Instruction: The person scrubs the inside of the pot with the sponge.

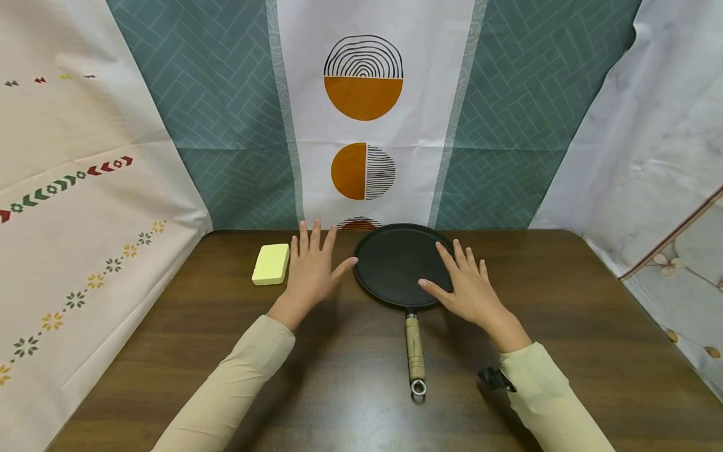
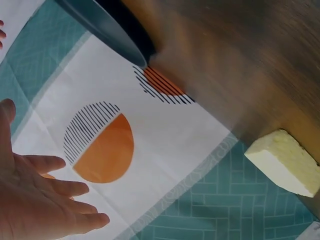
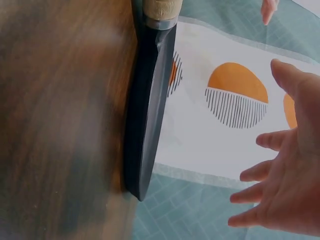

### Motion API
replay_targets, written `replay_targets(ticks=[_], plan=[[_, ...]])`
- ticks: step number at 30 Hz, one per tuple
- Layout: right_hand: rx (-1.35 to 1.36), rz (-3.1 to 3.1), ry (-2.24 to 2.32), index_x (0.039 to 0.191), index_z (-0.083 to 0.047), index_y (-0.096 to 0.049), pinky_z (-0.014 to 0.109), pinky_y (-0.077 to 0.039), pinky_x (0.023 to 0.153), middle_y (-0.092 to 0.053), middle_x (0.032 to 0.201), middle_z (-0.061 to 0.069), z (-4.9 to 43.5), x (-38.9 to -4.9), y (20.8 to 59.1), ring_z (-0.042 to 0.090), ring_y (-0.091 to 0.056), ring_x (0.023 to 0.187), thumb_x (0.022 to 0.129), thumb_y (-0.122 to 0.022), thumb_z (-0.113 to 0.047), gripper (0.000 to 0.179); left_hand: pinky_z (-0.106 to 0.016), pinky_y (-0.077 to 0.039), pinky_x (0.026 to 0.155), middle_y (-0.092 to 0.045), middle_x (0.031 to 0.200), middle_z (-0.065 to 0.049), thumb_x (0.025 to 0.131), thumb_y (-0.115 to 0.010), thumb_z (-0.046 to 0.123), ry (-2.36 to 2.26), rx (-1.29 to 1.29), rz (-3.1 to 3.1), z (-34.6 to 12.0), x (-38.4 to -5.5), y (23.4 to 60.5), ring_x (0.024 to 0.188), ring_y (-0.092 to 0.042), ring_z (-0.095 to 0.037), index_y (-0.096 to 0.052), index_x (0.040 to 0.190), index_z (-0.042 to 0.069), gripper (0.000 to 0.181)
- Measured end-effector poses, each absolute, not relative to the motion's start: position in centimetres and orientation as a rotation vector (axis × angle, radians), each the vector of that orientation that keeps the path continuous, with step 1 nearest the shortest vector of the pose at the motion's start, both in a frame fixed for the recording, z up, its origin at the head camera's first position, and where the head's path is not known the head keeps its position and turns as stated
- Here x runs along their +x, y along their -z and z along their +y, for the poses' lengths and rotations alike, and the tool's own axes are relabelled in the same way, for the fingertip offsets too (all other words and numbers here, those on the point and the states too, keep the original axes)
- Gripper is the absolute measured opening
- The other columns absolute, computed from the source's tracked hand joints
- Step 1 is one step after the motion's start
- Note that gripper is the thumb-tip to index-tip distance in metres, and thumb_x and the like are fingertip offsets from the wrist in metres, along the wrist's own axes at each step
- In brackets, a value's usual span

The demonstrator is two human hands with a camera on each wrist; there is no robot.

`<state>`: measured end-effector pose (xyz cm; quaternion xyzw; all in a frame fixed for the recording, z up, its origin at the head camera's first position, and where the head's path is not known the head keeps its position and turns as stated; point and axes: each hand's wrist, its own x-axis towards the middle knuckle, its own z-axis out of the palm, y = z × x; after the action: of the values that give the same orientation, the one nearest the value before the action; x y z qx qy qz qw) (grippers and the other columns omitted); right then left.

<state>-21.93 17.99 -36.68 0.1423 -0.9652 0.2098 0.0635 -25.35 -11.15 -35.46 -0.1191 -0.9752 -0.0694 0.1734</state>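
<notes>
A flat black frying pan (image 1: 395, 267) lies on the wooden table, its wooden handle (image 1: 415, 348) toward me and a metal ring at the end. Left of it sits a pale yellow sponge (image 1: 271, 264), block-shaped, also seen in the left wrist view. My left hand (image 1: 310, 270) hovers between sponge and pan with fingers spread, holding nothing. Over the pan's right edge hangs my right hand (image 1: 469, 290), fingers also spread and nothing in it. The right wrist view shows this hand (image 3: 285, 175) apart from the pan (image 3: 150, 115).
The brown wooden table (image 1: 350, 402) ends at the back against a teal and white curtain (image 1: 237, 125) with orange circles. Patterned cloth (image 1: 85, 251) hangs along the left side, and a white cloth (image 1: 649, 188) along the right. A small black object (image 1: 496, 380) is at the right sleeve.
</notes>
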Motion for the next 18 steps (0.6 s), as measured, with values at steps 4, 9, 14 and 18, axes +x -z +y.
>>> replay_targets(ticks=[4,9,14,18], plan=[[0.453,-2.908,-0.71,0.143,-0.025,-0.007,0.056,0.001,0.102,0.001,0.147,0.013,18.0,-21.6,36.7,0.037,-0.001,0.132,0.08,-0.045,-0.062,0.082,-0.051,-0.005,0.104,-0.009,0.146,-0.017,0.082,-0.033,0.066,0.231,-0.332,-2.771,-12.0,-25.4,35.4,0.132,0.009,-0.035,-0.02,0.142,0.014,0.08],[0.488,-2.899,-0.805,0.143,-0.022,-0.009,0.058,-0.005,0.101,-0.002,0.147,0.013,18.1,-21.3,36.7,0.036,-0.005,0.132,0.081,-0.048,-0.058,0.082,-0.051,-0.006,0.104,-0.013,0.145,-0.018,0.083,-0.037,0.062,0.269,-0.327,-2.767,-12.9,-25.5,35.4,0.132,0.003,-0.037,-0.026,0.14,0.01,0.078],[0.494,-2.895,-0.92,0.143,-0.023,-0.008,0.061,-0.014,0.097,-0.004,0.147,0.011,18.3,-21.1,36.9,0.037,-0.009,0.132,0.081,-0.05,-0.056,0.082,-0.051,-0.006,0.104,-0.015,0.144,-0.019,0.084,-0.04,0.06,0.294,-0.316,-2.77,-13.8,-25.6,35.3,0.132,-0.001,-0.037,-0.03,0.138,0.007,0.077],[0.514,-2.887,-1.027,0.143,-0.02,-0.01,0.061,-0.016,0.096,-0.006,0.147,0.011,18.4,-20.9,37.0,0.035,-0.009,0.132,0.081,-0.052,-0.054,0.082,-0.052,-0.007,0.104,-0.017,0.144,-0.019,0.084,-0.044,0.057,0.279,-0.309,-2.784,-14.6,-25.8,35.2,0.132,-0.004,-0.037,-0.029,0.138,0.006,0.076]])
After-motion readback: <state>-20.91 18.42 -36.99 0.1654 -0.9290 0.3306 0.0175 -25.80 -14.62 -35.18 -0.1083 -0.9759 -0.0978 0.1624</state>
